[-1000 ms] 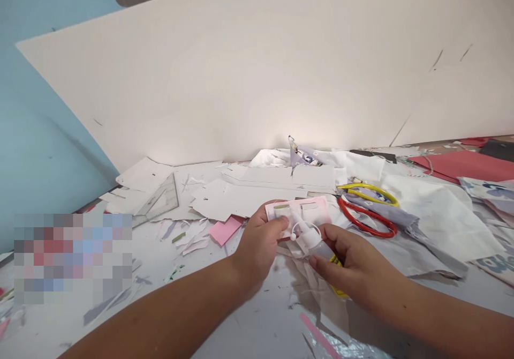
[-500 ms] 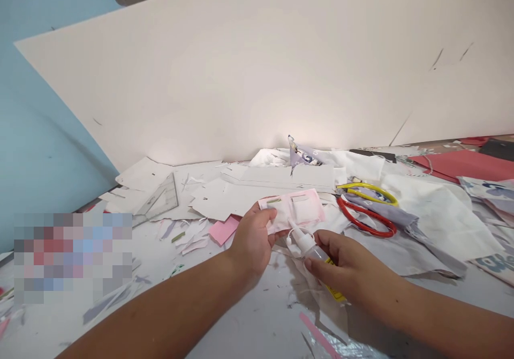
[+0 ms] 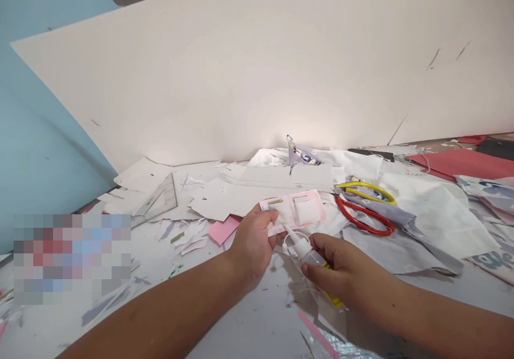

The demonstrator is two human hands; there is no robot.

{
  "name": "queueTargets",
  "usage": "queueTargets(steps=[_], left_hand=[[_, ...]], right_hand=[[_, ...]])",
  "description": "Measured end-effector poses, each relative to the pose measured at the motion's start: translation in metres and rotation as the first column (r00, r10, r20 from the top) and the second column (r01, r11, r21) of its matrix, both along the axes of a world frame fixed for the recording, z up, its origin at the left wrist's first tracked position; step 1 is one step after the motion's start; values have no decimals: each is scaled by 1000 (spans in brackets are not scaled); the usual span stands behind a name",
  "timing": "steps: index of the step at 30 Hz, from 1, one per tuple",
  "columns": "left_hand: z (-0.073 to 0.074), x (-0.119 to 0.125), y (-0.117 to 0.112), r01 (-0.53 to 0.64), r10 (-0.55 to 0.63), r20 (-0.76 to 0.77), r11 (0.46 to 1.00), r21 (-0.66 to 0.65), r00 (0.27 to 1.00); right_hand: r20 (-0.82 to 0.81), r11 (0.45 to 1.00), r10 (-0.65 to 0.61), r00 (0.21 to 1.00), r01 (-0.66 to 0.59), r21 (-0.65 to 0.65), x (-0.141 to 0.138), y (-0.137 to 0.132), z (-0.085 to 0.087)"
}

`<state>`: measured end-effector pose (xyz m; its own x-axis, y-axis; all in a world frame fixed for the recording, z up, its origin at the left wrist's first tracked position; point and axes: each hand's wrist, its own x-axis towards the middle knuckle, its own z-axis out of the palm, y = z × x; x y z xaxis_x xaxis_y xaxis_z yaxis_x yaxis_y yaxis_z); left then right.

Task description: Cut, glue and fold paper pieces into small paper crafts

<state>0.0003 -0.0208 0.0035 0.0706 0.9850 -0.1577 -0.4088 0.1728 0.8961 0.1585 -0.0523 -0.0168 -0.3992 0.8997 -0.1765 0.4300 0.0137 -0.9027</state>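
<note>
"Where's the pink card?"

"Held up over the worktop, its left end pinched in the left hand."

"How will it handle?"

"Light and bendable, I'd guess; keep to the edge, off the white patches."

"And the bottle?"

"Grasped in the right hand, tilted, nozzle towards the card. I can't tell if they touch. It looks squeezable, so hold it lightly round the middle."

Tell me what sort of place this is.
Probably a craft table: paper scraps litter it, what look like scissors with red and yellow handles lie to the right, and the right hand holds a squeeze bottle with a thin nozzle.
</note>
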Motion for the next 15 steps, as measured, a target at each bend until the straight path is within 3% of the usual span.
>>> queueTargets(steps=[8,11,13,15], left_hand=[[3,-3,6,-57,57,18,997,45,998],[2,-6,9,-83,82,9,996,44,997],[2,-7,12,-68,70,-26,996,53,997],[3,-8,13,-32,37,-68,997,75,997]], right_hand=[[-25,998,-15,1000,17,59,0,-2,10],[-73,988,17,997,-5,153,2,-5,14],[-133,948,-18,991,60,313,4,-5,15],[-172,856,-127,977,196,478,8,0,14]])
